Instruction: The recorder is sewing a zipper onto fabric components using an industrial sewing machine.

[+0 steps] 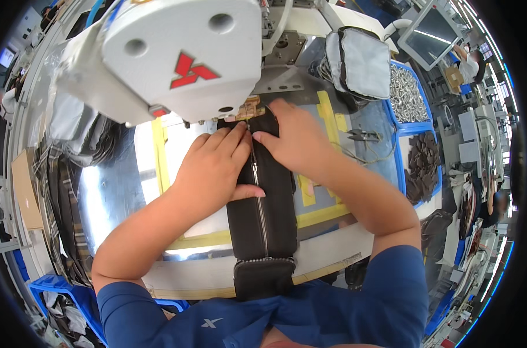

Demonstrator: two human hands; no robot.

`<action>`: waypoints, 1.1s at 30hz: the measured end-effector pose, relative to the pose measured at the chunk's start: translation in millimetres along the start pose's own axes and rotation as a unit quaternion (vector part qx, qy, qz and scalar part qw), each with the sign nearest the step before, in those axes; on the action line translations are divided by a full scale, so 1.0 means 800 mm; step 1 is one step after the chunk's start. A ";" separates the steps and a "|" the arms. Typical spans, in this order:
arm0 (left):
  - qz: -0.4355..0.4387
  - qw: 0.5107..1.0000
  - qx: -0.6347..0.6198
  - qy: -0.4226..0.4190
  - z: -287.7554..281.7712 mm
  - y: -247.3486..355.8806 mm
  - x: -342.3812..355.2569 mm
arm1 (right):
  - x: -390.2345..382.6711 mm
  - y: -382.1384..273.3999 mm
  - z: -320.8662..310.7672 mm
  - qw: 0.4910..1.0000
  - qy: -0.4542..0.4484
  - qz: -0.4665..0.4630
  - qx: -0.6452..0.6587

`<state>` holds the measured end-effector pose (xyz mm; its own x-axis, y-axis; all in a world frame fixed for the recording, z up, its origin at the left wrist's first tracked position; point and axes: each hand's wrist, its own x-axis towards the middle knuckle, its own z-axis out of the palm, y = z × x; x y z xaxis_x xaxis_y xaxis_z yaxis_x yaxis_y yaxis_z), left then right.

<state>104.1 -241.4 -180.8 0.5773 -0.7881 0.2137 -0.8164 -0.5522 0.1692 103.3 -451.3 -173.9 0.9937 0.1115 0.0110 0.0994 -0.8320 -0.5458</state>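
Note:
A long black fabric piece with a silver zipper [278,214] lies lengthwise below the sewing machine head [182,58]. Its far end reaches the brass-coloured presser part [252,108]; its near end hangs past the table edge toward me. My left hand [212,165] rests flat on the fabric, fingertips beside the zipper close to the presser, thumb stretched across the zipper. On the right edge of the fabric is my right hand [295,136], thumb and forefinger apart and touching the cloth near the presser. Its remaining fingers are hidden.
Yellow tape strips [324,211] mark the table. At right stand a blue bin of metal hardware [407,95] and a blue bin of dark pieces [423,165], with thread snips [363,135] nearby. Grey padded pieces [365,61] are stacked behind; plaid fabric [63,203] hangs at left.

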 end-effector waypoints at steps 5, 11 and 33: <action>0.017 0.999 -0.030 -0.019 0.001 -0.009 0.004 | -0.021 0.005 0.006 0.956 0.119 -0.238 -0.121; -0.002 0.997 -0.073 -0.032 0.000 -0.010 0.008 | -0.028 0.009 0.015 0.960 0.029 -0.264 -0.084; -0.004 0.996 -0.079 -0.040 -0.001 -0.010 0.009 | -0.028 0.009 0.011 0.968 -0.038 -0.243 -0.042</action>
<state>114.6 -242.2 -179.6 0.5755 -0.8063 0.1364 -0.7956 -0.5135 0.3215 81.2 -455.1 -185.7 0.8227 0.5373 0.1858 0.5607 -0.7128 -0.4214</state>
